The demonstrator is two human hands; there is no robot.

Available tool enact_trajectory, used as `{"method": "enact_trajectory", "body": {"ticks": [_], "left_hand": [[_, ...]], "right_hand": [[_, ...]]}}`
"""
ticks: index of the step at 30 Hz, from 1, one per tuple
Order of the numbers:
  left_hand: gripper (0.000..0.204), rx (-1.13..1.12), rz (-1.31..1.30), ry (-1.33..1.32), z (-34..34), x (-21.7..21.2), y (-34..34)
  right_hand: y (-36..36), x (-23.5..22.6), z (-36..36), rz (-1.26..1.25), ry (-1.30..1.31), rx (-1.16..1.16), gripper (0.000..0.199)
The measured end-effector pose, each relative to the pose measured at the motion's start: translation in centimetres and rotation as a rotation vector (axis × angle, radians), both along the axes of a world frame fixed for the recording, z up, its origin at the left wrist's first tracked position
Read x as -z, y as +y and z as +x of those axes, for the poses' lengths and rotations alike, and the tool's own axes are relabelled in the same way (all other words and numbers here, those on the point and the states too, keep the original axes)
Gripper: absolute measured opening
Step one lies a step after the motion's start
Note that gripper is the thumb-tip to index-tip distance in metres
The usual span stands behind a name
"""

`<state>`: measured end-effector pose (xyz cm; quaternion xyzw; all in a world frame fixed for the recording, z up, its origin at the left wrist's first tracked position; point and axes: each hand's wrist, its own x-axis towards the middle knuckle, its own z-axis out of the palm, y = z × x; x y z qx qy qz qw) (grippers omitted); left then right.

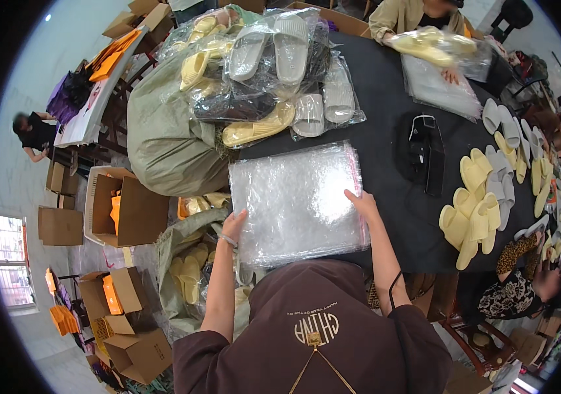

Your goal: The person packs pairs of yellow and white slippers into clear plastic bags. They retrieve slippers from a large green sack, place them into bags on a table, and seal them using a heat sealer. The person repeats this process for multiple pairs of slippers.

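A thick stack of clear plastic bags [287,203] lies in front of me at the near edge of the black-covered table [385,131]. My left hand [233,226] grips its left edge, thumb on top. On the opposite edge, along a pinkish strip, my right hand [364,202] holds the stack the same way; the fingers of both hands are mostly hidden beneath. Just beyond the bags is a heap of bagged slippers, among them a yellow slipper [259,125] and a grey pair [290,49].
A black device with a strap [427,154] sits right of the bags. Loose yellow slippers [471,223] and grey ones line the right side. Across the table, another person handles a bagged yellow pair [431,46]. A stuffed sack [162,125] and cardboard boxes [143,213] stand left.
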<state>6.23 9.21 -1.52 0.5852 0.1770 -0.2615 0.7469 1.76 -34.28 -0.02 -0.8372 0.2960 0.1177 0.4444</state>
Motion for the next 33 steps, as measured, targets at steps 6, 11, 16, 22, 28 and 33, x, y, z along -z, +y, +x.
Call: {"method": "enact_trajectory", "body": {"ticks": [6, 11, 16, 22, 28, 33], "left_hand": [[0.035, 0.024, 0.012, 0.033, -0.1, -0.1, 0.0], [0.035, 0.005, 0.037, -0.036, -0.1, 1.3, 0.8], [0.03, -0.052, -0.054, -0.128, 0.5, -3.6, -0.8], [0.024, -0.004, -0.036, -0.483, 1.4, -11.8, 0.4], [0.036, 0.17, 0.105, -0.614, 2.3, -13.8, 0.8], [0.047, 0.102, -0.103, -0.642, 2.4, -13.9, -0.7]], "right_hand": [[2.0, -2.3, -0.6, 0.147, -0.167, 0.193, 0.063], [1.5, -4.0, -0.9, 0.706, -0.078, 0.108, 0.046], [0.8, -4.7, -1.6, 0.503, -0.316, 0.059, 0.027], [0.4, -10.6, -2.8, 0.637, -0.683, 0.101, 0.029], [-2.1, -9.3, -3.2, 0.714, -0.706, -0.121, 0.044], [-0.4, -9.7, -2.3, 0.966, -0.72, -0.114, 0.032]]}}
